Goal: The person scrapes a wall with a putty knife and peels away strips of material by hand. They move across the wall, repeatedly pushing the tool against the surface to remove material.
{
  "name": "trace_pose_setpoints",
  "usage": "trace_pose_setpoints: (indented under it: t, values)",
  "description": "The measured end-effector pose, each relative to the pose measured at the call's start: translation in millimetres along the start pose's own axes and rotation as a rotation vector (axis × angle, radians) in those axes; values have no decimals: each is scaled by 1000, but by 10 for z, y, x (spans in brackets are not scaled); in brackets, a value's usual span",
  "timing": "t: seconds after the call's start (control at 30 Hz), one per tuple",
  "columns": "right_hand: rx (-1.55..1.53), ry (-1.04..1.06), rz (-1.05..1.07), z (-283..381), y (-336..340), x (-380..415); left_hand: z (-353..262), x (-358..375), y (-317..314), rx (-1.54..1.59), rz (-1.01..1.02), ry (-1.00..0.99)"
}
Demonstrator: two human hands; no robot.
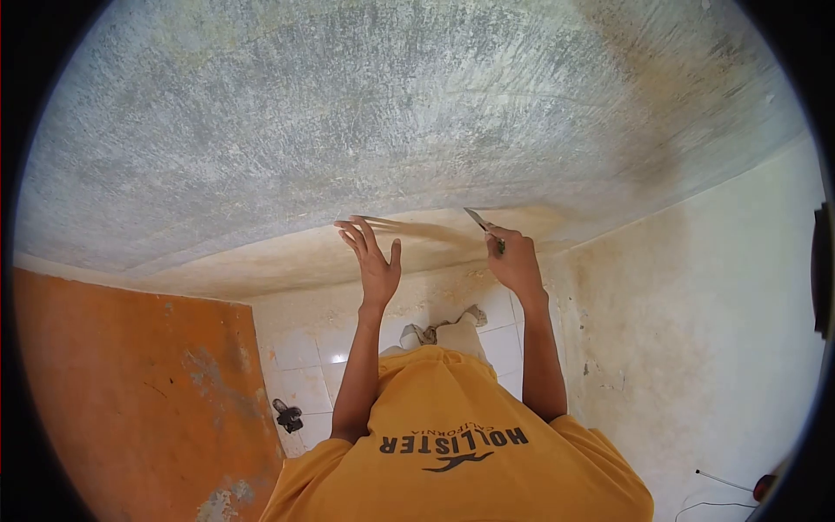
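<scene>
In front of me is a wall (348, 113), rough and grey-white above with a smoother cream band below. My right hand (517, 264) is closed around the handle of a scraper (477, 220). Its flat metal blade points up and to the left, the tip at or very near the wall; contact is hard to tell. To the left, my left hand (377, 270) holds nothing, its fingers spread and fingertips at the wall surface. A shadow falls on the cream band between the hands.
An orange wall (139, 374) with peeling patches stands on the left, a stained whitish wall (696, 348) on the right. White floor tiles (300, 387) lie below, with a dark object (287, 416) on them. A red-and-black item (765, 489) with a thin wire shows at lower right.
</scene>
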State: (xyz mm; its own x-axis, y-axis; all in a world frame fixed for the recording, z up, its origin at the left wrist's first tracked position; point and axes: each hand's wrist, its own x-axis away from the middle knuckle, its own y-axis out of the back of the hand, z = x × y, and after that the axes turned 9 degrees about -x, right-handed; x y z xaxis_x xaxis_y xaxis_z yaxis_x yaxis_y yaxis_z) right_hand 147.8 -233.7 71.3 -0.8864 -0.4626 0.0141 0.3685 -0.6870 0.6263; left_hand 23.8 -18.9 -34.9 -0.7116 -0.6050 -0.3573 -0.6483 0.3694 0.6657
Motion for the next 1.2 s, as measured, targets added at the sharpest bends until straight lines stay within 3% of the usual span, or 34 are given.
trace_pose_setpoints:
  t: [0.17, 0.37, 0.47, 0.57, 0.67, 0.77, 0.97, 1.2]
  values:
    - [-39, 50, 23, 213, 197, 119, -35, 0, -48, 24, -47, -11]
    - [107, 85, 105, -85, -91, -97, -49, 21, -16, 91, -33, -1]
    - [-13, -6, 47, 90, -19, 18, -48, 11, 34, 107, -24, 1]
    - [82, 87, 87, -188, -185, -94, -44, 36, -19, 87, -54, -28]
    - [36, -52, 84, 138, -21, 30, -48, 13, -37, 88, -65, -24]
    - [99, 142, 73, -147, -209, -70, -60, 0, -46, 76, -86, -38]
    - [45, 6, 88, 128, -51, 7, -59, -12, -31, 95, -82, -10]
    - [120, 63, 77, 94, -108, -20, -66, 11, -3, 122, -63, 9]
